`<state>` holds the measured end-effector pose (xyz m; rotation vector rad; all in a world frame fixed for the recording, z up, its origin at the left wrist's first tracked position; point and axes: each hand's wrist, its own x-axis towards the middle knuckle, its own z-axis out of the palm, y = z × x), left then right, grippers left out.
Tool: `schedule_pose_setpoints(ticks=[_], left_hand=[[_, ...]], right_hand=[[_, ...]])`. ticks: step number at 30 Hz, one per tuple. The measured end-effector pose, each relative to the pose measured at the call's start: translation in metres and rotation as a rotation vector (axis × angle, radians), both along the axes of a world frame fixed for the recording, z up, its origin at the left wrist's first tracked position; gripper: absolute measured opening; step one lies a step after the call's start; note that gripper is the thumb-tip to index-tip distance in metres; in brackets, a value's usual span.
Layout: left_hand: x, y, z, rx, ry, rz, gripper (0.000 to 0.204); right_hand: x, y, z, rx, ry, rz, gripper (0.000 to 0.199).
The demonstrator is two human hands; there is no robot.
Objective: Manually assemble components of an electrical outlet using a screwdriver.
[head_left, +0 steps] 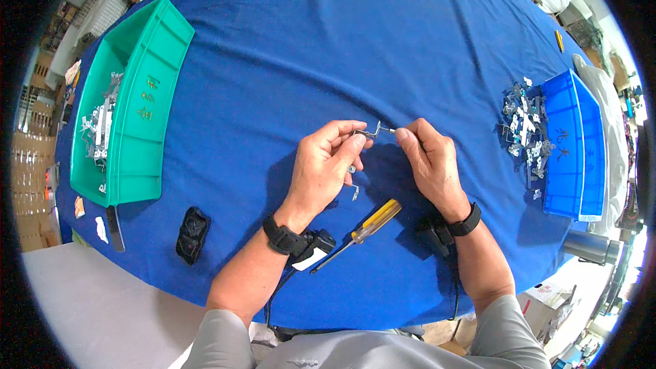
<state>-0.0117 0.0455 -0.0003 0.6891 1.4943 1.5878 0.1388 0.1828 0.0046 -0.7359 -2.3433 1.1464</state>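
Blue cloth is covering the worktop (pixel 328 48), which is filling most of the view. Near its middle, the left hand (pixel 324 164) is pinching a small metal bracket (pixel 372 133) between thumb and forefinger, just above the cloth. The right hand (pixel 430 160) is closing its fingertips on a tiny screw (pixel 391 130) at the bracket's right end. A yellow-handled screwdriver (pixel 362 230) is lying on the cloth just below the hands, between the wrists. A green bin (pixel 147 96) holding metal parts is sitting far left, and a blue bin (pixel 570 143) is sitting far right with loose metal parts (pixel 523 130) piled beside it.
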Motion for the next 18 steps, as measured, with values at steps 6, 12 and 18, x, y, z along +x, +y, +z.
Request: schedule_pose_setpoints(ticks=[6, 12, 18], left_hand=[[-0.003, -0.001, 0.001, 0.071, -0.179, -0.044, 0.036], [-0.010, -0.001, 0.006, 0.126, -0.439, -0.169, 0.049], [-0.010, -0.003, 0.002, 0.112, -0.503, -0.291, 0.044]], right_hand=[[0.000, 0.000, 0.000, -0.082, 0.173, -0.003, 0.013], [0.001, 0.000, 0.000, -0.339, 0.266, -0.152, 0.013], [0.001, -0.003, 0.006, -0.351, 0.302, -0.184, 0.014]])
